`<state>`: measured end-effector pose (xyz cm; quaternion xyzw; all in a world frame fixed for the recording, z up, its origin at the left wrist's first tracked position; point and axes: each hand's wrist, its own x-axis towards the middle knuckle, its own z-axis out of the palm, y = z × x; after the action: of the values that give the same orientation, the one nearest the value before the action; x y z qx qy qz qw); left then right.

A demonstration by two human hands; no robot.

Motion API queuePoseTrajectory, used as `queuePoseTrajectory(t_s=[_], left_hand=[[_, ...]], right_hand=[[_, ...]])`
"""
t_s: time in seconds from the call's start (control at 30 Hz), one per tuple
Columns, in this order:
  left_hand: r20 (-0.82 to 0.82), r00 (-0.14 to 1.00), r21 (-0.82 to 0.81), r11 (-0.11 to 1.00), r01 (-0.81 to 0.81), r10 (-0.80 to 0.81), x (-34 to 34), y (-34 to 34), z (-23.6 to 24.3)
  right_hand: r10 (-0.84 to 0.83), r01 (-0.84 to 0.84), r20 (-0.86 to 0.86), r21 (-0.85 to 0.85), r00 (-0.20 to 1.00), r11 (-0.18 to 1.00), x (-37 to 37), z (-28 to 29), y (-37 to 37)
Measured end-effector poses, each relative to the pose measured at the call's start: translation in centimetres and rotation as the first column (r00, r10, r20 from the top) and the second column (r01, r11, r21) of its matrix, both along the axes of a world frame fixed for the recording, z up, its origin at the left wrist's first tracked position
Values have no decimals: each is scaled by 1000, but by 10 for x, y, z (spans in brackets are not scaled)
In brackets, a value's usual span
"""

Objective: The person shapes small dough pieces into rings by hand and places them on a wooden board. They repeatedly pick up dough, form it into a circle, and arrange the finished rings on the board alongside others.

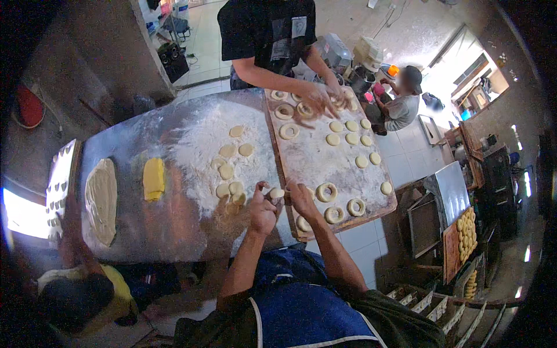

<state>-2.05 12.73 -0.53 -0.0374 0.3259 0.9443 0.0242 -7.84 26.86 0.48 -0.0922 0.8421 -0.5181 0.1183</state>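
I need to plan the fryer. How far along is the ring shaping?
Done: rings on the wooden board, such as one near the person. In hand: left hand and right hand hold a dough piece. Left: flat rounds on the board and more on the floured table.

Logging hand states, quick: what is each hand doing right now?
Left hand: closed around a small dough piece.
Right hand: fingers on the same dough piece; grip cannot be told.

Right hand [301,200] covers part of a dough ring [303,223], maybe another piece too.
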Motion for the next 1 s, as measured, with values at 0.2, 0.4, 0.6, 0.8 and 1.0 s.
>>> queuePoseTrajectory(t_s=[0.2,0.4,0.6,0.8,1.0], left_hand=[[-558,796,-719,343,-604,234,-17,57,-3],[-33,933,-650,702,-292,357,-21,120,14],[147,935,-657,738,-153,324,-30,154,-4],[108,963,-605,786,-132,246,-34,190,-20],[-13,983,-626,765,-149,181,-36,212,-3]], right_hand=[[43,32,287,-251,957,967,6,20,46],[-213,239,119,-285,970,928,14,26,65],[-162,174,64,-303,985,937,13,11,111],[-135,137,169,0,976,991,13,10,154],[-134,77,-194,-274,972,959,8,-7,179]])
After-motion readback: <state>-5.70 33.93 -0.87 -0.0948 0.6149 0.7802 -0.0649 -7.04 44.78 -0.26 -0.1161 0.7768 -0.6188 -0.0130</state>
